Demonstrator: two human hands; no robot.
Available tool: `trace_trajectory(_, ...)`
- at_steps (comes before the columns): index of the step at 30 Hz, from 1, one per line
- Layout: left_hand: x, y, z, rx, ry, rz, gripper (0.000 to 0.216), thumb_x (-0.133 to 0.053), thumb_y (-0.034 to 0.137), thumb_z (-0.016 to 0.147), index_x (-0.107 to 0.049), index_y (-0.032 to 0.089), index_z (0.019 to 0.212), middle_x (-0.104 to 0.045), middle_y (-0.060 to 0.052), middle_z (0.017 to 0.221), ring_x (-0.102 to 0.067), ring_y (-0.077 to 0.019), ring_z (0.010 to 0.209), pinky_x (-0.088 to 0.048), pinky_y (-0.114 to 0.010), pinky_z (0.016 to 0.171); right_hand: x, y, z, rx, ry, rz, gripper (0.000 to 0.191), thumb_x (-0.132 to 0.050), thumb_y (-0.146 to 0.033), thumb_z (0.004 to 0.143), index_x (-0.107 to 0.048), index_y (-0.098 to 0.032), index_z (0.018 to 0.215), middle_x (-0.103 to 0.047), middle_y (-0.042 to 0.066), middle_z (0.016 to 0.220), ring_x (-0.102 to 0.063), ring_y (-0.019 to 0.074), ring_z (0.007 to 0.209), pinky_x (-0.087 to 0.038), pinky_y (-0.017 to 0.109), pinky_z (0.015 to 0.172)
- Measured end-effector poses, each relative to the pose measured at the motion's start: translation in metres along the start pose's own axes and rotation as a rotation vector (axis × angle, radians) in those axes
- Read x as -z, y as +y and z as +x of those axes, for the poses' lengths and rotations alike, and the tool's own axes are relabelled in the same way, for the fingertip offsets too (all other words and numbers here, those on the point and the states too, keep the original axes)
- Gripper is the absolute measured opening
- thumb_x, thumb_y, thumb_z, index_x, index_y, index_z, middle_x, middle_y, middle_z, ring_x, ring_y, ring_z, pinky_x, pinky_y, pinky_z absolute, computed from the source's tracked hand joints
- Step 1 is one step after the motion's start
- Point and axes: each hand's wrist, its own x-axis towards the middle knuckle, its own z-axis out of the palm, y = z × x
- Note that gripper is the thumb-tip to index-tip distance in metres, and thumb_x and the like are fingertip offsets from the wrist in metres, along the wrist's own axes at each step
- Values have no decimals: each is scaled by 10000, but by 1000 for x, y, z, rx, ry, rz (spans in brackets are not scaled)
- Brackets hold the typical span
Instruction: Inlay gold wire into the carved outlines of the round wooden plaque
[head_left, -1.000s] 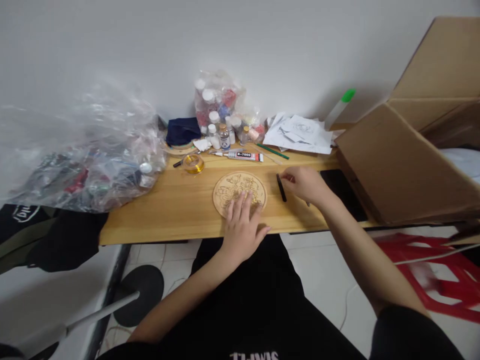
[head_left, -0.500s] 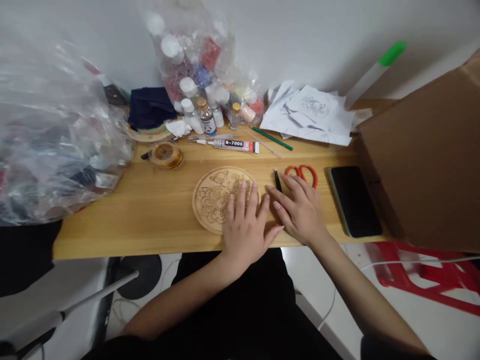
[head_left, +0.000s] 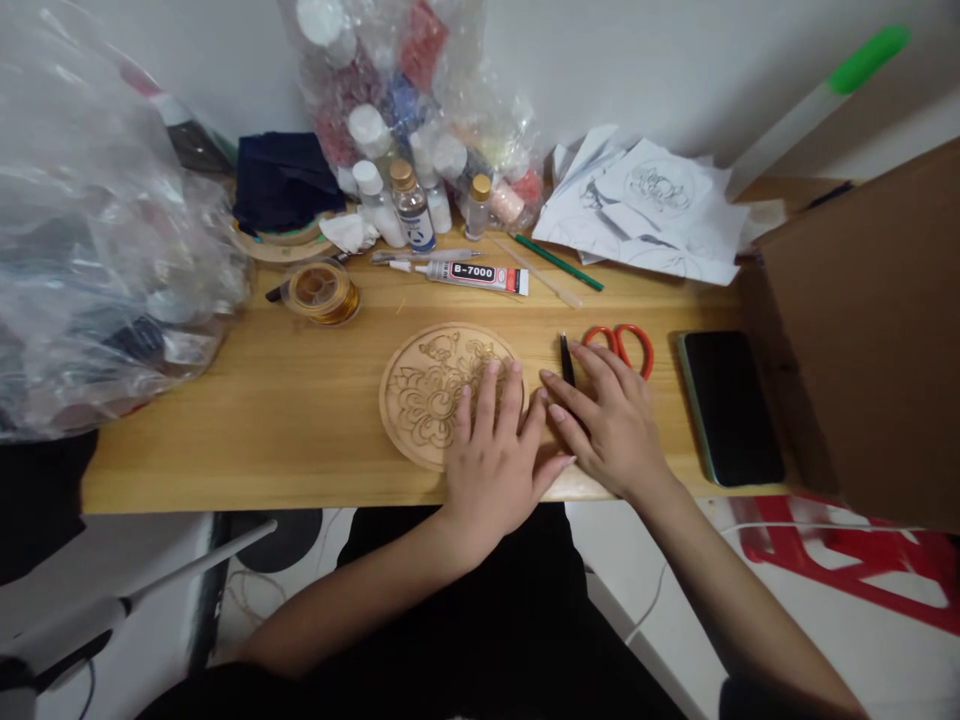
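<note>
A round wooden plaque (head_left: 420, 400) with a flower pattern outlined in fine lines lies flat on the table. My left hand (head_left: 495, 460) rests over its right part, fingers stretched out and palm down, hiding some of the pattern. Just to the right, my right hand (head_left: 611, 425) lies with its fingers extended, holding nothing that I can see. Its fingertips are beside black tweezers (head_left: 567, 360) and partly cover red-handled scissors (head_left: 639, 348), whose blades are hidden under the hand.
Behind the plaque lie a B-7000 glue tube (head_left: 476, 274), a spool of gold wire (head_left: 324, 293) and a green pencil (head_left: 559, 262). Small bottles (head_left: 412, 208), printed papers (head_left: 645, 205) and plastic bags (head_left: 112, 250) line the back and left. A phone (head_left: 731, 410) and cardboard box (head_left: 870, 330) stand right.
The view has shifted slightly closer to the table. Both hands keep nearly the same pose over the plaque and beside the tweezers; nothing has been picked up.
</note>
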Motion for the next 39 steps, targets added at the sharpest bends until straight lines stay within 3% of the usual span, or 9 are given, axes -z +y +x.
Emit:
trace_trajectory(16,0,0,-5,-34,72,67,550,-457,543,936,-571,127,1277,-415,-195,1473,-332,-385,1389,-267,-539,1105,-3,0,-2,-14,87,10,314,-543,-324,911,-672,-204,1171,-527,155,1355,-474,318,1269,-428,478,999)
trace_trajectory(23,-1,0,-4,-26,68,73,532,-489,527,922,-568,135,1273,-417,-191,1471,-333,-375,1387,-288,-530,1100,-8,3,0,-5,164,34,235,-574,-210,890,-684,-201,1098,-556,156,1296,-521,306,1229,-467,463,956)
trace_trajectory(29,6,-3,-12,-112,231,-57,253,-531,301,915,-646,135,1067,-566,-168,1310,-444,-342,1302,-367,-507,1056,-7,5,0,-14,204,70,247,-617,-234,862,-654,-165,1096,-595,168,1201,-570,298,1148,-492,462,919)
trace_trajectory(34,27,-29,-27,-164,293,-190,178,-588,190,860,-613,154,1033,-612,-137,1173,-541,-281,1189,-411,-476,1051,-1,3,-3,-25,242,140,166,-625,-201,845,-684,-182,999,-623,141,1140,-587,275,1085,-492,452,903)
trace_trajectory(39,45,-87,-36,-82,197,-181,471,-487,404,928,-444,160,1328,-482,-187,1366,-450,-341,1299,-393,-551,1056,6,-1,1,-30,187,145,117,-602,-172,867,-699,-192,931,-688,79,945,-604,214,917,-493,373,804)
